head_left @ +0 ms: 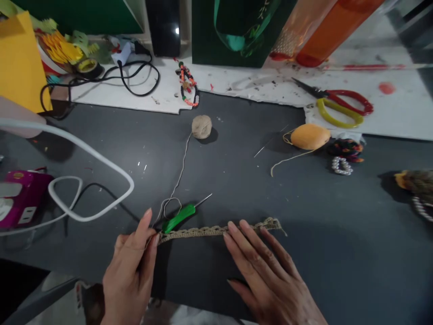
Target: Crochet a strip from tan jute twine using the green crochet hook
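A narrow beige crocheted strip point(199, 232) lies across the dark grey table. My left hand point(130, 264) pinches its left end between thumb and fingers, with yarn running over the fingers. Flat on the strip's right part rests my right hand point(262, 266), fingers stretched out and thumb apart. A crochet hook with a green handle point(179, 218) lies just above the strip near my left hand, its metal tip pointing up and right. From the left hand, the yarn loops past the hook up to a small beige yarn ball point(202, 127).
Scissors with red and yellow handles point(341, 106), a needle point(270, 141), an orange-yellow thread bundle point(309, 136) and a pearl ring point(341, 166) lie at right. A white cable point(101, 162) loops at left beside a magenta device point(29, 196). A dark green bag point(230, 40) stands behind.
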The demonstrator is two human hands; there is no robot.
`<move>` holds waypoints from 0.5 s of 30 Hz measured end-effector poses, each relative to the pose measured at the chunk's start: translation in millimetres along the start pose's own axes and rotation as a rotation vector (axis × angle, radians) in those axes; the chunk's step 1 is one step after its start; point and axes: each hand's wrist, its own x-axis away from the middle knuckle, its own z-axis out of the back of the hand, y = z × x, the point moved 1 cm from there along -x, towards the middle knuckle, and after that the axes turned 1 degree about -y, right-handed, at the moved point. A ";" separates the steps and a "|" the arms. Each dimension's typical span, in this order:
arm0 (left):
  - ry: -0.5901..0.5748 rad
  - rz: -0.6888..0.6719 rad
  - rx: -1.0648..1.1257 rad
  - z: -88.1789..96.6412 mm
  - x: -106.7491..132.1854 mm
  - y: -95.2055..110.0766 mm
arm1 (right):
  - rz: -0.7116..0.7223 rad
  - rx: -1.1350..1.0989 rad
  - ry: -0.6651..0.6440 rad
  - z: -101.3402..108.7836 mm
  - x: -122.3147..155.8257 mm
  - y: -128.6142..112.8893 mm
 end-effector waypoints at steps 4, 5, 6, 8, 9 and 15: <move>0.018 0.029 -0.032 -0.3 -0.2 3.7 | -0.072 0.019 0.078 2.8 8.5 11.4; 0.021 0.033 -0.036 -0.5 -0.3 4.5 | -0.091 0.019 0.092 3.5 10.6 13.9; 0.026 0.035 -0.036 -0.6 -0.4 5.1 | -0.109 0.019 0.101 4.2 12.6 15.8; 0.026 0.053 -0.031 -0.6 -0.1 5.9 | -0.134 0.026 0.101 5.2 16.0 18.2; 0.022 0.068 -0.030 -0.2 0.3 6.0 | -0.139 0.029 0.093 5.8 17.3 18.6; -0.035 0.131 -0.015 4.4 3.3 6.5 | -0.197 -0.025 0.130 19.0 14.7 15.2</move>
